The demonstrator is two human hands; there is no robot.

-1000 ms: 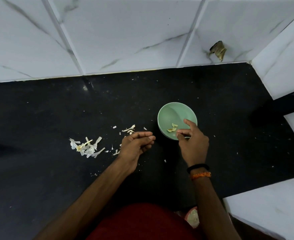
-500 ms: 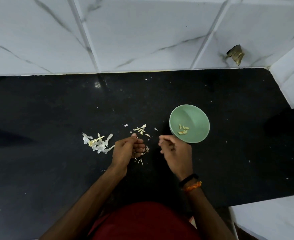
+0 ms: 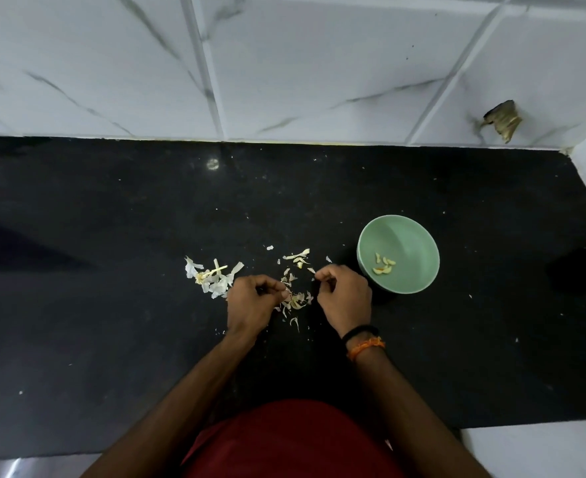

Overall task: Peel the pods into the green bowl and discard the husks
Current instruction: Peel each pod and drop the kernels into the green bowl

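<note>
The green bowl (image 3: 402,236) stands on the black counter, right of my hands, with a few pale peeled pieces (image 3: 384,265) in it. My left hand (image 3: 252,305) is curled shut, and a pale bit of pod shows at its fingertips. My right hand (image 3: 345,298), just left of the bowl, is pinched on a small scrap of husk. Between the two hands lies a small heap of husks (image 3: 296,301). More husks lie just beyond it (image 3: 298,257) and in a whiter pile to the left (image 3: 212,277).
The black counter (image 3: 112,236) ends at a white marble-tiled wall (image 3: 319,63) at the back and a white side wall on the right. A brown chipped patch (image 3: 502,120) marks the wall at the far right. My red garment (image 3: 284,439) fills the bottom.
My right hand left the bowl's rim and came back left over the husks. Both hands now sit close together above the middle heap, which has more husk scraps in it.
</note>
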